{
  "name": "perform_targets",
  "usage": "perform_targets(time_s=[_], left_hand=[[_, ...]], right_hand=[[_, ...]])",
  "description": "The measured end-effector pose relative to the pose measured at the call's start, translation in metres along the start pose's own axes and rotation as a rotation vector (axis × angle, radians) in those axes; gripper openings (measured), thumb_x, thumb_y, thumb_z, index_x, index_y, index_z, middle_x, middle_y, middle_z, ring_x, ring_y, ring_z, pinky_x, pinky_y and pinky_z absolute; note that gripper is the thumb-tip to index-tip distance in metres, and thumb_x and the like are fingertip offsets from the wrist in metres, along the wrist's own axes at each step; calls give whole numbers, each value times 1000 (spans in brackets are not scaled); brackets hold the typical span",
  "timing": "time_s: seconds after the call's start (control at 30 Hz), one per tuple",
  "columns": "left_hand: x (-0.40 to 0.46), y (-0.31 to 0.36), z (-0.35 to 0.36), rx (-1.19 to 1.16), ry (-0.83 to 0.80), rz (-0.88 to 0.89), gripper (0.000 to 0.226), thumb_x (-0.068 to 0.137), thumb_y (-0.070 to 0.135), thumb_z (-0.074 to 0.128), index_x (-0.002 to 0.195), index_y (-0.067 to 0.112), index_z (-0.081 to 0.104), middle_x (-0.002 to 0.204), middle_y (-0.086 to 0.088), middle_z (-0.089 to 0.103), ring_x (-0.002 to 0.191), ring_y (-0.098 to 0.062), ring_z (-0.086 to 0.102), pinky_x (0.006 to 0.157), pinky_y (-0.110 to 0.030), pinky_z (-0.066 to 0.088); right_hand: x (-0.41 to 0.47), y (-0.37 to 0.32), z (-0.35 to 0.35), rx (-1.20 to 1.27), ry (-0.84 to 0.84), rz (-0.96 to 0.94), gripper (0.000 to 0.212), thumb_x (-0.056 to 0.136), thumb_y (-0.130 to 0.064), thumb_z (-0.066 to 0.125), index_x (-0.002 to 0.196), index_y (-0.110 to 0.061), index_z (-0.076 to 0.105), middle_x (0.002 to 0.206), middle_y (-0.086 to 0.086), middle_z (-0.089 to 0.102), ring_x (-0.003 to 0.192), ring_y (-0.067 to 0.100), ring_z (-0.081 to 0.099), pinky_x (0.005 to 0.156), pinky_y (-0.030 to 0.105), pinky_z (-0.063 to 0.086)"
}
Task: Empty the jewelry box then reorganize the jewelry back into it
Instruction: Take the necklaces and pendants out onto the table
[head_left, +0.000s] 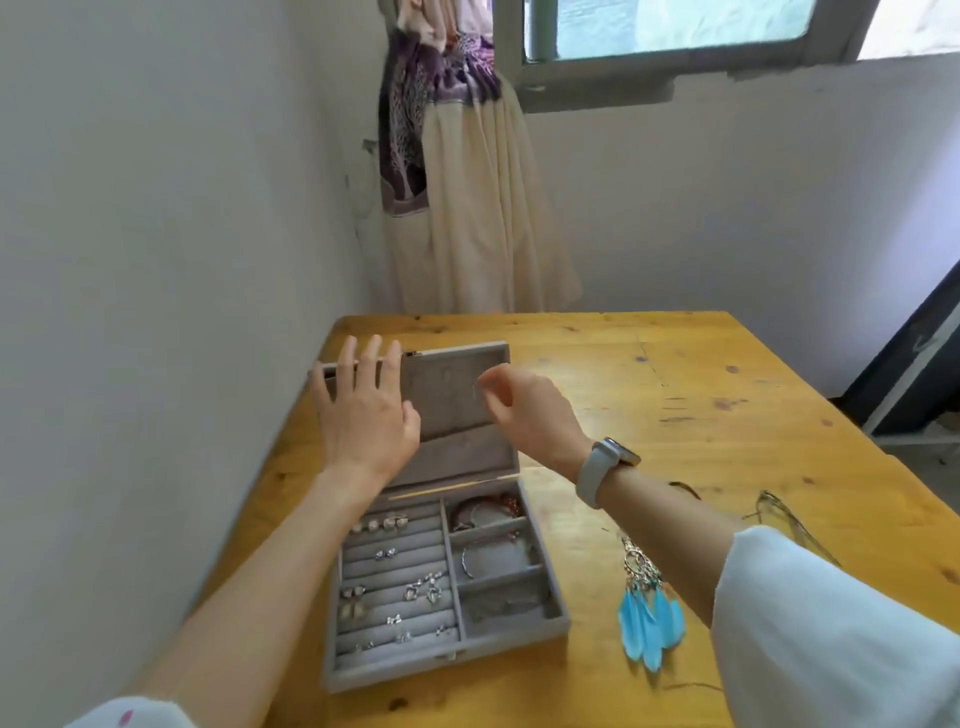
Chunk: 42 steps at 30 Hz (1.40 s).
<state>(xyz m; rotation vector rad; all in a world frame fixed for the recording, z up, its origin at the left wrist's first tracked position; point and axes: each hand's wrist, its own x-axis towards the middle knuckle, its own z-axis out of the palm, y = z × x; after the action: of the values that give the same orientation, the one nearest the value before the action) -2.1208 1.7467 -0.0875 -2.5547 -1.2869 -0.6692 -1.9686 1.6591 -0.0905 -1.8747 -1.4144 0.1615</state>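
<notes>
A grey velvet jewelry box (511, 631) lies open on the wooden table (727, 395), its lid (457, 384) tilted back. Rings and earrings (410, 587) sit in the ring rolls on its left side. Bracelets (488, 512) fill the right compartments. My left hand (363, 410) rests flat, fingers straight, against the lid's inner face near its top edge. My right hand (524, 410) hovers in front of the lid with fingers loosely curled, thumb and forefinger close together; whether they pinch anything is unclear. Blue feather earrings (649, 618) lie on the table right of the box.
A thin dark necklace or cord (779, 519) lies at the table's right side behind my right forearm. A white wall runs close along the table's left. Hanging clothes (467, 208) and a window are beyond the far edge.
</notes>
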Motion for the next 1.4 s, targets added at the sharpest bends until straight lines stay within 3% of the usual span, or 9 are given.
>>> perform_targets(time_s=[0.07,0.23,0.43,0.63,0.83,0.93,1.07,1.2,1.4], left_hand=[[-1,-9,5,7,-8,4,63,80,19,58,138,6,37,141,-14,40,135,-31,28,109,-55,10],[-3,-17,16,19,162,82,63,60,14,72,120,3,55,117,-15,59,112,-33,54,98,-57,37],[-2,-16,20,2,198,88,62,62,17,68,121,5,53,118,-13,58,113,-31,53,99,-54,37],[-4,-17,19,0,177,85,64,63,19,67,123,7,51,120,-11,56,116,-29,50,101,-52,35],[-4,-16,18,-7,156,62,66,61,21,69,123,8,52,121,-10,57,117,-28,50,103,-51,32],[-5,-16,16,4,128,59,66,65,23,67,127,10,49,125,-9,54,122,-27,47,105,-51,29],[-5,-15,10,-10,56,42,64,78,27,57,138,14,37,139,-6,42,133,-24,32,112,-50,15],[-5,-12,3,-11,-9,30,64,88,30,43,145,18,18,149,-2,24,140,-19,13,114,-46,2],[-6,-11,-12,-9,-109,18,63,92,32,37,147,20,9,154,0,13,143,-18,1,115,-46,-3]], right_hand=[[6,-7,16,-35,11,58,24,92,-23,47,111,-16,58,103,5,67,98,26,59,77,34,47],[12,-17,44,-155,96,178,24,90,-31,47,105,-14,56,96,6,67,92,28,60,75,36,47],[15,-21,54,-248,137,199,21,91,-25,42,100,-10,54,90,9,67,84,30,62,68,33,44],[24,-26,39,-116,216,149,16,90,-24,47,95,-11,55,80,7,65,75,27,59,63,31,40],[35,-33,18,11,170,-29,3,87,-18,55,85,-15,55,61,-14,47,63,16,49,58,28,36],[43,-47,3,114,167,-116,10,85,-13,56,79,-18,50,67,-14,50,65,15,50,62,32,43],[46,-63,-16,198,90,-182,11,85,-7,55,80,-13,49,73,-2,55,72,19,55,68,25,45],[41,-68,-25,271,67,-124,19,87,-6,51,75,-20,46,70,3,59,69,22,60,68,29,49],[33,-87,-58,605,109,-27,16,92,-3,46,78,-12,45,65,7,62,54,16,59,53,26,49]])
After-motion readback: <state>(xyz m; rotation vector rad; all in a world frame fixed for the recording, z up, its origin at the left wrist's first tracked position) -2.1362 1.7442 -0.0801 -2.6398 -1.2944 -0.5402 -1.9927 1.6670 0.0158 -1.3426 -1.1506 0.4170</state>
